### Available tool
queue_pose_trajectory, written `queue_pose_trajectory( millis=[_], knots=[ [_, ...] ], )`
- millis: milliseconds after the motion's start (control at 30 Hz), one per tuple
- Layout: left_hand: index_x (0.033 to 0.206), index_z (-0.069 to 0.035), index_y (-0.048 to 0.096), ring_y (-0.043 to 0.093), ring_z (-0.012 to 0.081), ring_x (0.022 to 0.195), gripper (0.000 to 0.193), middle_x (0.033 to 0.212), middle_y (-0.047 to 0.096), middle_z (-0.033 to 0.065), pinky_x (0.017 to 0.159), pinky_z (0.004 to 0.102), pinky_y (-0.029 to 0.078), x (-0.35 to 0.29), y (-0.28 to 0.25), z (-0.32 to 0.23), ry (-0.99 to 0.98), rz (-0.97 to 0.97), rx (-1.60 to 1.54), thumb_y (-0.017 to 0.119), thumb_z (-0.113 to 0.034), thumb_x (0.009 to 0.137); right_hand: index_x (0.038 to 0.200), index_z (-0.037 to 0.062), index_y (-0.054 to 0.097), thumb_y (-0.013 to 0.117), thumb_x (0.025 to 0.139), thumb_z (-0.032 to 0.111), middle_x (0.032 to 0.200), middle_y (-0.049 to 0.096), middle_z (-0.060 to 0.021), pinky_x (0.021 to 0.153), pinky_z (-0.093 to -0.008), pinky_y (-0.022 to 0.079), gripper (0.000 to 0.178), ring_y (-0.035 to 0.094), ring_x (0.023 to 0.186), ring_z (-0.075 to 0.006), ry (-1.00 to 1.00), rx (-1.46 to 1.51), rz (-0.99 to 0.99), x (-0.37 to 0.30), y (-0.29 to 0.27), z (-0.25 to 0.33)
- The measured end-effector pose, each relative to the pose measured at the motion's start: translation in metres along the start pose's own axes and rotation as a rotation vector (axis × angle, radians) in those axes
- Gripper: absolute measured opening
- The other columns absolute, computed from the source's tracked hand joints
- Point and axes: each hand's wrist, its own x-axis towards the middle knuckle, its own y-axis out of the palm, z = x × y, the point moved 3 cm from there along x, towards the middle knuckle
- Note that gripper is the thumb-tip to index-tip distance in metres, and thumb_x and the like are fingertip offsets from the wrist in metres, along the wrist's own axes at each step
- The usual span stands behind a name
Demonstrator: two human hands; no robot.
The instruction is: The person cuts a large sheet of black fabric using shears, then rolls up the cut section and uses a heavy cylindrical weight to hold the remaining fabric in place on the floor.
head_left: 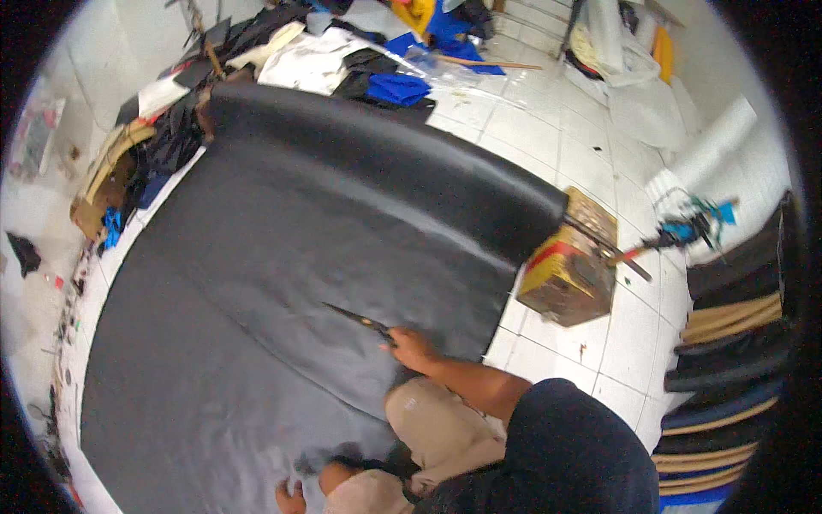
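A wide black sheet (257, 248), smooth and slightly shiny like leatherette, lies spread over the floor. Its far end runs up into a large roll (385, 163). My right hand (412, 349) is closed round the handles of a pair of scissors (355, 319). Their dark blades look closed and point up and left, over the middle of the sheet. Low in the view, my left hand (289, 497) is at the sheet beside my knee. Its fingertips show apart with nothing visible between them; the rest of that hand is cut off by the lower edge.
A worn box (567, 274) stands by the roll's right end, where a rod (634, 267) sticks out. Cloth scraps (308, 60) are heaped behind the roll and along the left wall. Folded fabrics (719, 377) are stacked at the right. White tiles (548, 360) cover the floor.
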Motion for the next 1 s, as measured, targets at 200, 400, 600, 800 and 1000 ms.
queue_pose_trajectory(
  millis=[200, 400, 600, 800, 1000],
  knots=[
    [0.123, 0.000, 0.060, 0.054, 0.0361, 0.118, 0.039, 0.128, 0.058, 0.0224, 0.100, 0.0415, 0.044, -0.170, 0.086, 0.094, -0.379, -0.084, 0.008, 0.055, -0.027, 0.096, 0.107, 0.0028, 0.059, 0.068, 0.086, 0.036, 0.098, 0.064, -0.0217, 0.081, -0.0497, 0.049, 0.040, 0.063, 0.095, -0.0402, 0.338, -0.176, -0.059, -0.230, -0.114, -0.182],
    [0.119, 0.003, 0.060, 0.057, 0.0340, 0.113, 0.038, 0.123, 0.060, 0.0232, 0.096, 0.0405, 0.046, -0.231, 0.125, 0.091, -0.400, -0.119, -0.109, 0.059, -0.024, 0.093, 0.114, -0.0012, 0.055, 0.053, 0.087, 0.011, 0.114, 0.058, -0.0271, 0.093, -0.0516, 0.046, 0.030, 0.057, 0.108, -0.0450, 0.706, -0.086, -0.273, -0.391, -0.136, -0.256],
    [0.115, 0.006, 0.060, 0.060, 0.0320, 0.107, 0.037, 0.119, 0.061, 0.0241, 0.091, 0.0395, 0.047, -0.248, 0.123, 0.082, -0.366, -0.400, -0.351, 0.062, -0.021, 0.090, 0.083, 0.0042, 0.058, 0.058, 0.082, 0.015, 0.079, 0.062, -0.0132, 0.066, -0.0484, 0.049, 0.011, 0.063, 0.077, -0.0352, 0.548, -0.259, -0.633, -0.408, -0.074, -0.323],
    [0.112, 0.005, 0.059, 0.059, 0.0316, 0.105, 0.030, 0.112, 0.062, 0.0193, 0.093, 0.0403, 0.045, -0.233, 0.063, -0.058, 0.149, -0.778, -0.179, 0.060, -0.016, 0.091, 0.105, 0.0099, 0.067, 0.066, 0.079, 0.030, 0.091, 0.071, -0.0043, 0.071, -0.0388, 0.056, 0.033, 0.069, 0.080, -0.0185, 0.447, -0.834, 0.429, -0.366, -0.094, -0.351],
    [0.121, -0.002, 0.059, 0.050, 0.0405, 0.119, 0.048, 0.128, 0.054, 0.0237, 0.103, 0.0460, 0.039, -0.257, 0.051, -0.126, 0.132, -0.764, -0.212, 0.071, -0.027, 0.082, 0.128, 0.0180, 0.061, 0.062, 0.085, 0.044, 0.130, 0.058, -0.0190, 0.103, -0.0509, 0.041, 0.051, 0.055, 0.120, -0.0337, 0.175, -0.384, 0.275, -0.247, -0.076, -0.255]
  ],
)
